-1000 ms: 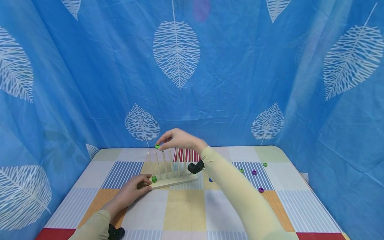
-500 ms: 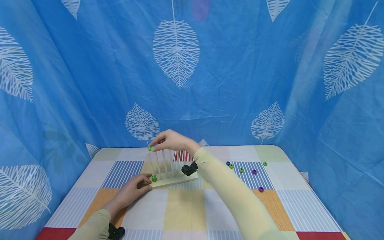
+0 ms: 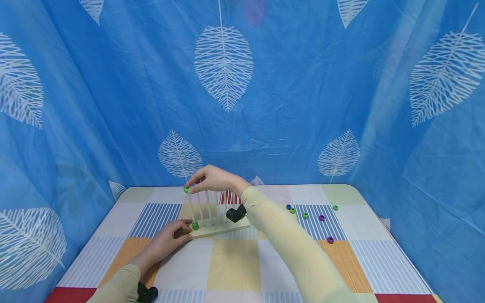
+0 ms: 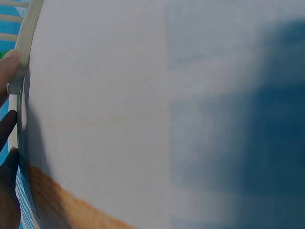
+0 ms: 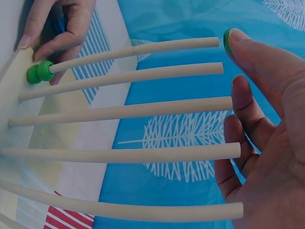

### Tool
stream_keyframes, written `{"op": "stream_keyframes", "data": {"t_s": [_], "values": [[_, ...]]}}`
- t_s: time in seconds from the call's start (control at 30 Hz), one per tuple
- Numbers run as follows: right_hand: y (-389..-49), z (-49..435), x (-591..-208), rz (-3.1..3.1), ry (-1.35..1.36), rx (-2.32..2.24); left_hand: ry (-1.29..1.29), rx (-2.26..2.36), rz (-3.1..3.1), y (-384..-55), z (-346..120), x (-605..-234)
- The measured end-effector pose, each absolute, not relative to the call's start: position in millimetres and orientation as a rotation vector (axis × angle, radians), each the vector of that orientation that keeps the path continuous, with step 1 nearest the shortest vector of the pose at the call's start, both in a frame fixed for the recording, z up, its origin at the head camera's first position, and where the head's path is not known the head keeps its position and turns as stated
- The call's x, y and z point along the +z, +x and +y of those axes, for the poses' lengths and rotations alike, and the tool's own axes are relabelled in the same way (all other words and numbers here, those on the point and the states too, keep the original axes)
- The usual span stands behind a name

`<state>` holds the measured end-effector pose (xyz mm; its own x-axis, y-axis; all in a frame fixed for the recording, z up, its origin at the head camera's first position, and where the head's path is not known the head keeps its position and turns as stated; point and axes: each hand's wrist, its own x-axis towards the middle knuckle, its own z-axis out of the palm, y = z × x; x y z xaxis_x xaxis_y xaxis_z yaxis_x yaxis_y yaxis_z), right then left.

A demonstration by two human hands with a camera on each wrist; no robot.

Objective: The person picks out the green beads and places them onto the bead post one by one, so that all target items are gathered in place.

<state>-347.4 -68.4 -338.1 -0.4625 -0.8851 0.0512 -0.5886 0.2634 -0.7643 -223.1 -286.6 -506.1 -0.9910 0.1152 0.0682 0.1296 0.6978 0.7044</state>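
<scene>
A pale wooden peg rack (image 3: 221, 229) with a row of upright pegs stands on the table. My left hand (image 3: 166, 240) grips the left end of its base, thumb at the front. Low on the leftmost peg sit green beads (image 5: 40, 72), two of them showing in the right wrist view. Between thumb and fingers my right hand (image 3: 215, 178) pinches another green bead (image 3: 187, 190). That bead is at the tip of the leftmost peg; in the right wrist view it appears edge-on, just off the peg's end. The left wrist view catches only fingers (image 4: 8, 67) and the base's edge.
Loose beads lie right of the rack: a blue bead (image 3: 289, 207), green beads (image 3: 305, 215) and purple beads (image 3: 321, 218). A patchwork cloth (image 3: 235, 265) covers the table. Blue leaf-print curtains (image 3: 280, 97) surround it at the back and sides.
My right hand has carried the green bead left and slightly down, to the leftmost peg's tip. Its forearm has uncovered some loose beads. The left hand stays put.
</scene>
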Motion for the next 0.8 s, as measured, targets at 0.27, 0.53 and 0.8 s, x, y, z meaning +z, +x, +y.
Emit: {"op": "stream_keyframes", "data": {"t_s": [0.27, 0.53, 0.8], "values": [[-347.5, -69.9, -339.2, 2.146, -1.351, -1.033, -0.194, -1.18, -2.878, -222.5, -285.9, -506.0], [-347.4, -70.6, -339.3, 2.14, -1.338, -1.027, -0.189, -1.173, -2.88, -222.0, -285.9, -506.1], [-350.8, -70.4, -340.9, 2.134, -1.348, -1.021, -0.194, -1.161, -2.881, -221.7, -286.2, -506.6]]}}
